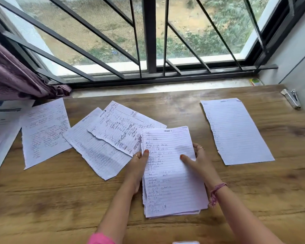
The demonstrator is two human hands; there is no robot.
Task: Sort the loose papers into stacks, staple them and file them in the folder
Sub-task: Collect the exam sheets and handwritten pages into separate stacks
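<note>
Paper stack (171, 173) – light, floppy, slippery; both hands' fingers (187, 158) grip its side edges – stapler (291, 99) far right

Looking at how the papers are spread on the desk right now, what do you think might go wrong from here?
1. The stack held between the left hand and right hand is uneven at its lower edge; sheets may slip out or get stapled crooked.
2. The overlapping loose sheets beside it touch the stack's corner and could be dragged along or mixed in.
3. The stapler lies at the far right corner; reaching for it may brush the single sheet.
</note>
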